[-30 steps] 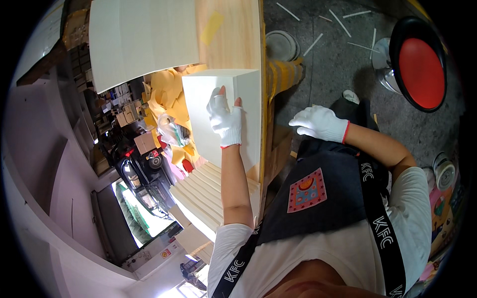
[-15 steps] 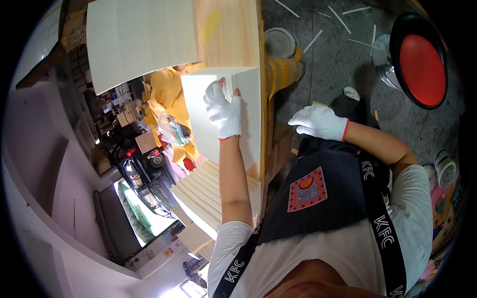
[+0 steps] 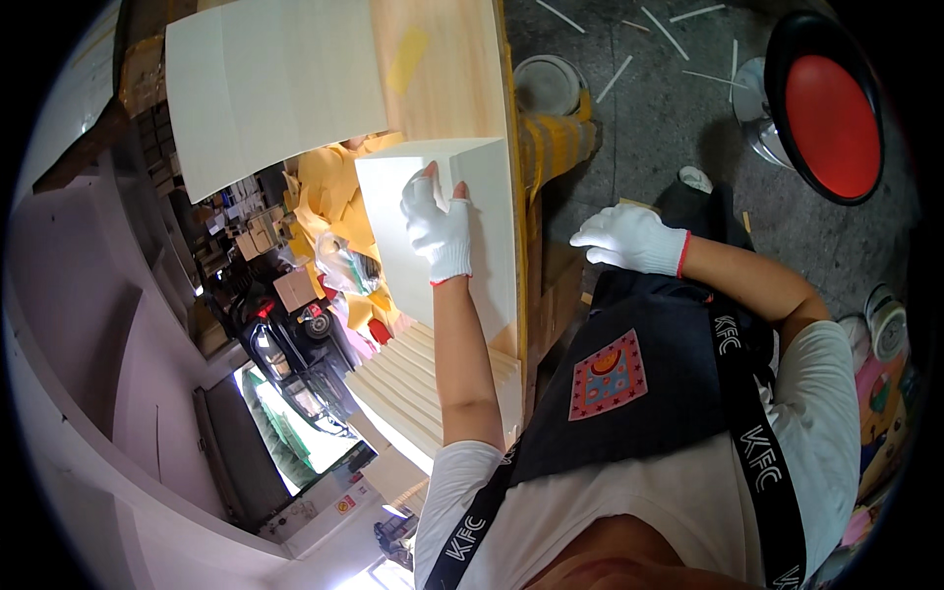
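Note:
My left hand (image 3: 438, 231), in a white knit glove, lies flat on the face of a white rectangular panel (image 3: 492, 246), fingers pointing away from me. The panel rests on the wooden tabletop (image 3: 442, 88) close to its right edge. My right hand (image 3: 629, 239), also gloved in white with a red cuff, hovers just off the table's right edge above the floor. It holds nothing, and its fingers are loosely spread.
A large white sheet (image 3: 265, 88) covers the far part of the table. A stack of pale panels (image 3: 423, 383) lies near my body. On the concrete floor to the right are a red-seated stool (image 3: 831, 108), a white bucket (image 3: 546, 84) and scattered sticks (image 3: 669, 34).
My left hand has shifted only slightly on the white panel. The right hand stays in the same spot beside the table edge.

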A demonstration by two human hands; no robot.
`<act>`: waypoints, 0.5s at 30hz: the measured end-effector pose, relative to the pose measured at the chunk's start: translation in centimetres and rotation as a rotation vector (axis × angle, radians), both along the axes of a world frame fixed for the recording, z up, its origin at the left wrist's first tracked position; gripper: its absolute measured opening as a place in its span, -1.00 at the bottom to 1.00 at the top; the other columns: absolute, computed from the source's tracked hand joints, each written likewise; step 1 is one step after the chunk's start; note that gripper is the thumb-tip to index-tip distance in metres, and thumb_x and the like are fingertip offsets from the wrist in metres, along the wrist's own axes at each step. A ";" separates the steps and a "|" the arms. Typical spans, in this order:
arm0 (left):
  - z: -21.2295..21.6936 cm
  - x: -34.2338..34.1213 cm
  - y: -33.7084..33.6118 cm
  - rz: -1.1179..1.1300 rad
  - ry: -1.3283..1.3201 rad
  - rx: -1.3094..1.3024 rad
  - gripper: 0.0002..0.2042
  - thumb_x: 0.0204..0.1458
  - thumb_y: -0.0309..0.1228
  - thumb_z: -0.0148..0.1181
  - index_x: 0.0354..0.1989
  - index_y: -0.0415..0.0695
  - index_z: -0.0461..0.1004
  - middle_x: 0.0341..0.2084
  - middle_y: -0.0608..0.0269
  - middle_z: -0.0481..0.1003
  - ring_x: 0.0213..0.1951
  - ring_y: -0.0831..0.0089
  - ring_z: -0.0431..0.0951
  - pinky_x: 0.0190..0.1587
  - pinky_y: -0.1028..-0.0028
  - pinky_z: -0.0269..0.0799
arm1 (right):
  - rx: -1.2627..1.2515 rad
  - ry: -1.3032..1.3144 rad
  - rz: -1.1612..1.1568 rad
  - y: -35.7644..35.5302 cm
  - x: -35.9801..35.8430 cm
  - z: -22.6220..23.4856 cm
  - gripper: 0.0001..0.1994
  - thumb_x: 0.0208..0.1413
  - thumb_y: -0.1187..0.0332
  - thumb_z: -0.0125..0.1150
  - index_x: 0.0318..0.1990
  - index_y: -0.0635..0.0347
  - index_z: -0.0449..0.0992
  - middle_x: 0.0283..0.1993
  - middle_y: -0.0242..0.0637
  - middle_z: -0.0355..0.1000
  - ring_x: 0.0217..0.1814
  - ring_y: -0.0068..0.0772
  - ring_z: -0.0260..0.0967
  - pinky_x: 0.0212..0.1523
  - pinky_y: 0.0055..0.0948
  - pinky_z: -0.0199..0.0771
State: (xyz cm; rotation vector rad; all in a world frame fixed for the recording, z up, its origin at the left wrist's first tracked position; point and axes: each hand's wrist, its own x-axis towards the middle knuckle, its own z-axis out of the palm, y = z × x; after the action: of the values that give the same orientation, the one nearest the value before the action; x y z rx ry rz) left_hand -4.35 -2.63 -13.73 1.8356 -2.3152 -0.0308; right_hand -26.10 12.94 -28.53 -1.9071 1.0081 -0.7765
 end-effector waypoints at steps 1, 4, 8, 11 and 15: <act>0.0 0.0 0.0 -0.001 -0.002 -0.001 -0.50 -0.08 -0.43 0.45 0.12 -0.04 0.53 0.07 0.18 0.50 0.13 0.12 0.46 0.17 0.19 0.45 | 0.001 0.003 0.000 0.0 0.0 0.0 -0.67 0.25 0.15 0.19 0.14 -0.11 0.55 -0.07 -0.21 0.57 -0.06 -0.04 0.56 -0.11 -0.10 0.58; 0.1 -0.2 0.0 0.017 -0.006 0.002 -0.50 -0.08 -0.43 0.45 0.12 -0.06 0.53 0.06 0.18 0.50 0.13 0.12 0.47 0.17 0.19 0.45 | 0.000 0.010 -0.003 0.0 0.0 0.0 -0.67 0.25 0.15 0.19 0.14 -0.11 0.55 -0.07 -0.21 0.57 -0.06 -0.05 0.56 -0.11 -0.11 0.58; 0.2 -0.1 0.1 0.015 0.043 0.012 -0.50 -0.08 -0.45 0.44 0.12 -0.08 0.53 0.05 0.16 0.50 0.11 0.13 0.48 0.17 0.20 0.45 | -0.017 0.006 -0.011 0.1 0.1 -0.3 -0.67 0.25 0.16 0.19 0.14 -0.11 0.55 -0.06 -0.22 0.57 -0.04 -0.05 0.55 -0.10 -0.11 0.58; 0.1 0.1 -0.1 0.018 0.071 0.023 -0.50 -0.08 -0.46 0.43 0.12 -0.09 0.53 0.03 0.16 0.51 0.09 0.14 0.49 0.16 0.21 0.45 | 0.024 0.038 0.015 0.0 0.1 0.0 -0.65 0.23 0.15 0.19 0.13 -0.06 0.56 0.01 -0.28 0.56 0.01 -0.11 0.54 -0.04 -0.16 0.57; 0.3 0.3 -0.2 0.009 0.093 0.038 -0.51 -0.08 -0.48 0.43 0.12 -0.12 0.53 0.00 0.16 0.52 0.05 0.16 0.50 0.14 0.23 0.45 | 0.046 0.051 0.027 -0.1 -0.1 0.3 -0.65 0.21 0.16 0.20 0.12 -0.03 0.57 0.04 -0.30 0.55 0.03 -0.13 0.54 -0.02 -0.18 0.57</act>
State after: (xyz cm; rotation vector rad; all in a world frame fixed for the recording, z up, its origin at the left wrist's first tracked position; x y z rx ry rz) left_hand -4.10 -2.85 -13.44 1.8212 -2.2582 -0.1570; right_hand -26.19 12.85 -28.23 -1.9054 1.0211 -0.6870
